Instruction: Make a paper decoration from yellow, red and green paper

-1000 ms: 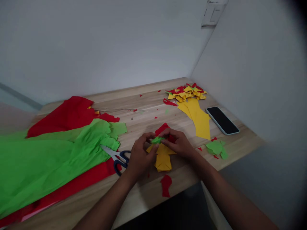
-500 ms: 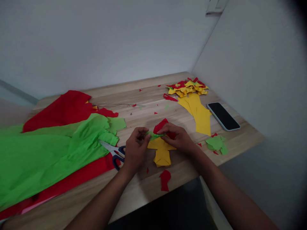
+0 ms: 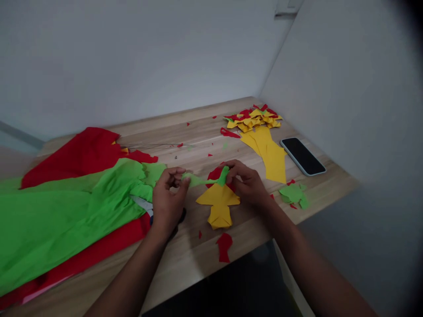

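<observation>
My left hand pinches one end of a thin green paper strip. The strip stretches across to my right hand, whose fingers are closed on its other end, where a green piece stands up. Just below the strip lies a folded yellow paper cutout with a wide top and a boxy lower end. A red paper piece shows behind the strip, partly covered by my right hand. Beside my left wrist are scissors, their handles mostly hidden.
Large sheets of green paper and red paper cover the table's left side. At the back right are piled cutouts, yellow strips and a phone. Green scraps lie at right, a red scrap near the front edge.
My left hand has moved left, away from the right, drawing the green strip out between them. More of the yellow cutout shows. The scissors' handles are now more covered by my left hand.
</observation>
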`<state>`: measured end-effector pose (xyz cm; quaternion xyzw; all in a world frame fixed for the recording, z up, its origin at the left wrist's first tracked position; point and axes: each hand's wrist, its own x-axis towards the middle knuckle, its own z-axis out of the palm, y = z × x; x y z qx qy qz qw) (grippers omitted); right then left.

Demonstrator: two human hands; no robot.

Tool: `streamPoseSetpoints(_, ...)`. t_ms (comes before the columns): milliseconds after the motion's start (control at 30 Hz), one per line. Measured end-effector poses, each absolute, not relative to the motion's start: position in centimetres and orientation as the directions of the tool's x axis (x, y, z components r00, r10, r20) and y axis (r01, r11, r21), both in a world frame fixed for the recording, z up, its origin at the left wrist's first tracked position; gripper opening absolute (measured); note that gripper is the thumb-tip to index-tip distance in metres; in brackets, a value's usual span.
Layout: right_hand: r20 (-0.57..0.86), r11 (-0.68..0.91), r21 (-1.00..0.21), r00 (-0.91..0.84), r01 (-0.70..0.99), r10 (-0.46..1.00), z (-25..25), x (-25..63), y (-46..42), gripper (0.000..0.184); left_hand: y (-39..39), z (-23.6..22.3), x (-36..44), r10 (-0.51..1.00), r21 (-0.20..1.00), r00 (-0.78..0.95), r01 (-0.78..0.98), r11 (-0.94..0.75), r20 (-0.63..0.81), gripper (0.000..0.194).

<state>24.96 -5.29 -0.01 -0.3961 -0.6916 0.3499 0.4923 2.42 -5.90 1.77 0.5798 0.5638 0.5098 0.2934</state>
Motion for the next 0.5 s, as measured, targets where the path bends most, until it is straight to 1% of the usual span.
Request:
streamPoseSetpoints(133,0.439,0.459,-0.877,-0.155,0.143,0.885,0.3,25.0,-5.6,0.016,-5.4,1.6,1.6,0.944,0.943,-0.206,0.269,-0.197,0.256,0.023)
streamPoseSetpoints(233,0.521,0.515,-0.845,0.003,0.145,0.854,0.0,25.4,-5.8,0.016,-5.0,1.8,1.2,0.918,0.950,-0.271,0.196,-0.243,0.290,0.025)
streamPoseSetpoints(300,0.594,0.579,-0.804,0.134,0.138,0.793,-0.1,25.6,-5.7,0.015,-5.0,2.4,1.1,0.895,0.930,-0.274,0.210,-0.300,0.351,0.026)
streamPoseSetpoints(333,0.621,0.607,-0.784,0.163,0.134,0.767,0.0,25.6,-5.5,0.012,-5.1,2.8,1.0,0.888,0.912,-0.247,0.240,-0.332,0.389,0.025)
streamPoseSetpoints(367,0.639,0.625,-0.769,0.157,0.135,0.753,0.3,25.5,-5.4,0.009,-5.2,3.3,1.0,0.883,0.889,-0.199,0.275,-0.366,0.425,0.024)
streamPoseSetpoints(400,0.647,0.632,-0.762,0.113,0.144,0.754,0.8,25.2,-5.3,0.010,-5.4,4.0,1.0,0.880,0.865,-0.138,0.305,-0.398,0.454,0.025)
streamPoseSetpoints(500,0.581,0.610,-0.773,-0.193,0.174,0.791,3.7,23.2,-5.2,0.035,-6.0,6.5,0.8,0.863,0.796,0.062,0.358,-0.488,0.501,0.027)
